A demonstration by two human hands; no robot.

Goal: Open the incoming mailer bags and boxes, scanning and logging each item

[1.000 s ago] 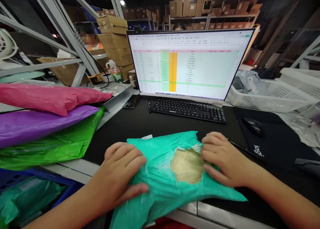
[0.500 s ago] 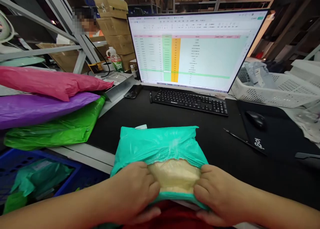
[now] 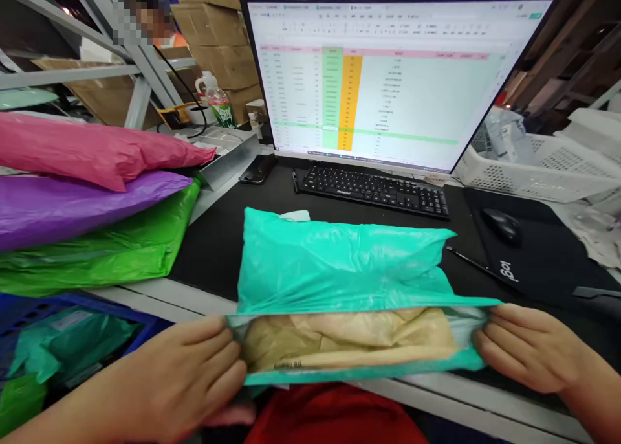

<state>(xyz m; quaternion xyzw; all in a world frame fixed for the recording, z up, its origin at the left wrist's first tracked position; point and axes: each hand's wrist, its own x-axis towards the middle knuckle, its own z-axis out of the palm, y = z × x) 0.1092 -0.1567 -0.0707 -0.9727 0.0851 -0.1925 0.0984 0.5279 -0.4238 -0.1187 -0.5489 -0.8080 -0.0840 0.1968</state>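
- A teal bag (image 3: 339,256) is stretched open in front of the keyboard (image 3: 373,190), tan wrapping (image 3: 359,334) exposed.
- Opposite ends are grasped by the left hand (image 3: 194,373) and right hand (image 3: 528,347).
- Right of the keyboard, a mouse (image 3: 502,226) is seen.

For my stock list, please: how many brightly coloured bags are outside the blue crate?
4: the turquoise bag between the left hand and the right hand; then, stacked at left, the pink bag on top, the purple bag beneath, the green bag lowest. Others may be hidden.
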